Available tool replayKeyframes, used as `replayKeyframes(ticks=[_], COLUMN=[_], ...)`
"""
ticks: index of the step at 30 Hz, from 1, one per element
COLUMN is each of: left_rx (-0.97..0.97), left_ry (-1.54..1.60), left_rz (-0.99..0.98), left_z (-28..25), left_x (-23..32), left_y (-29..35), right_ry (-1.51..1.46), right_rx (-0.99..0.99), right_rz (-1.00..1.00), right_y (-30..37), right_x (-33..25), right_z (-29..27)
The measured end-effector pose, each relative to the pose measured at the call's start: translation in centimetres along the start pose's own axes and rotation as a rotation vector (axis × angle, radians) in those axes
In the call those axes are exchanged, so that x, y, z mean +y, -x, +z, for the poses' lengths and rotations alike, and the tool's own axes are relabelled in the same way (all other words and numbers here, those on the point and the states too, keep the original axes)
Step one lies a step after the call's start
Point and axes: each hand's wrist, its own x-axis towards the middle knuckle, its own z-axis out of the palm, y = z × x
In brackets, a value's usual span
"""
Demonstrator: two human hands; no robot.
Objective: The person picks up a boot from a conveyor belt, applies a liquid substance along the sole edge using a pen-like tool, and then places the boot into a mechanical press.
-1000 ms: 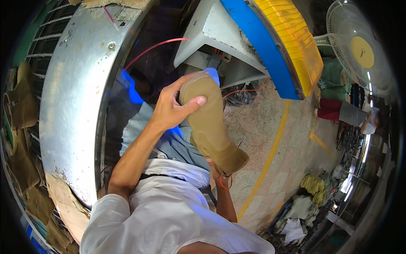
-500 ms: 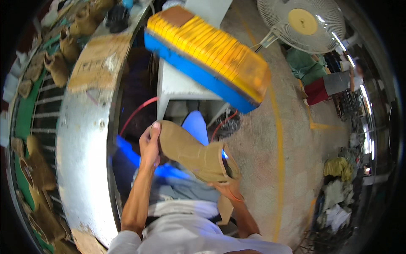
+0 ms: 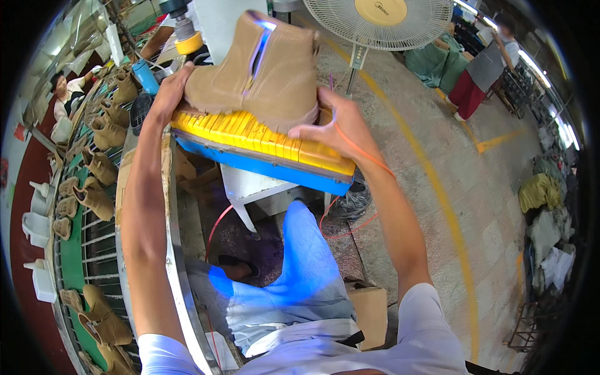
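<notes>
A tan ankle boot [image 3: 275, 87] stands upright on a yellow ribbed pad [image 3: 247, 129], its toe to the left and a side zip facing me. My left hand [image 3: 170, 90] is closed on the toe end. At the heel, my right hand [image 3: 337, 122] grips the boot with the thumb low near the sole. The pad tops a blue base [image 3: 265, 165], part of a machine on a white stand [image 3: 256, 187]. Above the toe hangs a round yellow-rimmed fitting [image 3: 189, 44] on a metal shaft.
Several tan boots [image 3: 100, 197] line a green-edged roller conveyor [image 3: 72, 262] on the left, where another person [image 3: 65, 97] works. A fan [image 3: 381, 22] stands ahead. Someone else [image 3: 490, 69] stands farther right. A red hose [image 3: 219, 228] hangs beside the stand; a cardboard box [image 3: 369, 312] sits near my hip.
Both hands have carried the boot up from above my lap onto the yellow pad. It has turned upright, and my right hand has shifted from the shaft opening to the heel.
</notes>
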Motion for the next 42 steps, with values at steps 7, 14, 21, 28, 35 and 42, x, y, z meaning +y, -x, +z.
replayKeyframes(ticks=[7, 14, 21, 28, 35, 42], left_rx=[-0.05, -0.026, -0.051, 0.102, 0.523, 0.552], left_ry=[-0.087, 0.0, 0.131, 0.022, -0.36, -0.522], left_rz=[-0.074, -0.022, -0.041, 0.038, 0.214, 1.086], left_z=[-0.3, -0.3, -1.7, -2.1, 3.2, 13.4], left_x=[0.9, 0.5, -0.9, -1.3, -0.5, -4.0], left_y=[0.1, 0.9, 1.5, 4.6, 17.1, 28.2], right_ry=[0.05, -0.079, 0.085, -0.009, -0.143, 0.186], right_rx=[-0.063, 0.053, 0.071, 0.006, 0.307, 0.232], right_rz=[0.016, -0.036, -0.1, -0.173, -0.023, -0.302], right_y=[0.5, 0.2, 0.9, 0.4, 9.7, 14.5], right_x=[-1.4, -0.3, -0.9, 0.2, -1.7, -9.8], right_z=[-0.9, 0.4, 0.4, -0.1, -4.2, -4.8])
